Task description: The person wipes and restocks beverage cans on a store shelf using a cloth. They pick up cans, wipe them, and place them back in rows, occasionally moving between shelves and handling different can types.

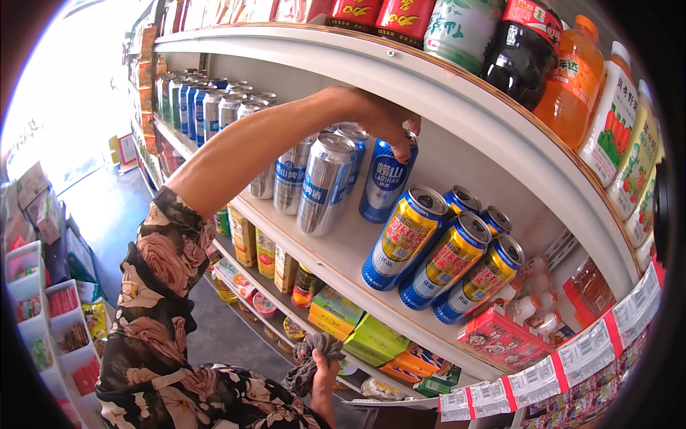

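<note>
My left hand [383, 115] reaches over the shelf and grips the top rim of a blue Laoshan beer can [387, 182], its thumb on the near side. The can stands upright, its base at the shelf board. Just left of it are silver-and-blue beer cans [326, 185] in a group. In front and to the right stand several blue-and-yellow cans [407, 238] close together. Low down, my right hand [324, 378] holds a bunched dark grey cloth [316, 356], away from the cans.
Overhead, the upper shelf edge [391, 52] bears large drink bottles [571, 80]. A red multipack [501, 335] sits right of the cans. Below are cartons [265, 252] and green boxes [375, 338]. A strip of hanging packets [536, 378] crosses lower right; plastic bins [61, 316] stand at left.
</note>
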`<state>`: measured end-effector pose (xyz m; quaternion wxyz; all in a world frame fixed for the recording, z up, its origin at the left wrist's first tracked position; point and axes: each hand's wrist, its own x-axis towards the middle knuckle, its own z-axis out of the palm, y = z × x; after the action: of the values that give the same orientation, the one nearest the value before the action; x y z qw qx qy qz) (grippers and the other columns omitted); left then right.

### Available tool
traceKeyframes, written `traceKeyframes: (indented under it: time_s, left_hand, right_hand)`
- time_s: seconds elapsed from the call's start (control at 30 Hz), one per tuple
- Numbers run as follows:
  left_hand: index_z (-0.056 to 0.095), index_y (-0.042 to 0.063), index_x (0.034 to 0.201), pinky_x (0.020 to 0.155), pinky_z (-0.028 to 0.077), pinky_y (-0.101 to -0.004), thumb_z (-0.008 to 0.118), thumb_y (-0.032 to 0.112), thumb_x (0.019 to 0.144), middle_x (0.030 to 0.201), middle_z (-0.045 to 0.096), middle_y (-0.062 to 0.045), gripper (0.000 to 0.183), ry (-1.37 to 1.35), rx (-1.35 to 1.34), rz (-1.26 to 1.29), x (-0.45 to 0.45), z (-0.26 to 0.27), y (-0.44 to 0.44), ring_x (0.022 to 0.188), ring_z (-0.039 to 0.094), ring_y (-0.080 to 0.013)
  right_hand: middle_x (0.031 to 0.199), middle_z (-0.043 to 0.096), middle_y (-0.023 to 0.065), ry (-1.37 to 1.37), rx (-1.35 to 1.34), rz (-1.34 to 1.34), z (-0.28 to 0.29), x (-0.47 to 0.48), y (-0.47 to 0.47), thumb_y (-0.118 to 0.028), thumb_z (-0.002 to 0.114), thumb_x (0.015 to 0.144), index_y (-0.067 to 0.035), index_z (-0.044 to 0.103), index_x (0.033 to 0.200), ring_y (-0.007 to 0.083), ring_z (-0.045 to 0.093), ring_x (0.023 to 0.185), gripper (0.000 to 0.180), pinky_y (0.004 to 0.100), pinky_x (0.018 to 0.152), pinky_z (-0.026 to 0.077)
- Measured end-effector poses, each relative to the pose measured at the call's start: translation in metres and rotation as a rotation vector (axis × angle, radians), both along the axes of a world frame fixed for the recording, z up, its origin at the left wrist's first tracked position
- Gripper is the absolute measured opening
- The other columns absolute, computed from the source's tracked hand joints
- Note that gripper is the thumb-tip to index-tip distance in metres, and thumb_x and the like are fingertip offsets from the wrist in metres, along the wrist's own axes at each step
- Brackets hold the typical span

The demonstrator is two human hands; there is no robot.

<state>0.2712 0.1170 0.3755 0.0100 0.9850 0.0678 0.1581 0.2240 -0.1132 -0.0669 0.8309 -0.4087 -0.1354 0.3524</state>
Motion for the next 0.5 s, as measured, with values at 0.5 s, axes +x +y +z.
traceKeyframes:
  time_s: [0.5]
  left_hand:
    - [0.061, 0.006, 0.112, 0.094, 0.038, -0.0401, 0.074, 0.031, 0.060, 0.094, 0.066, -0.012, 0.059, -0.086, 0.182, -0.348, -0.096, -0.042, -0.035, 0.092, 0.060, -0.0286]
  right_hand:
    - [0.087, 0.061, 0.0058, -0.085, -0.024, 0.120, 0.005, -0.009, 0.001, -0.006, 0.062, 0.084, 0.001, 0.057, 0.100, 0.0152, 0.058, 0.075, 0.019, 0.0297, 0.070, 0.048]
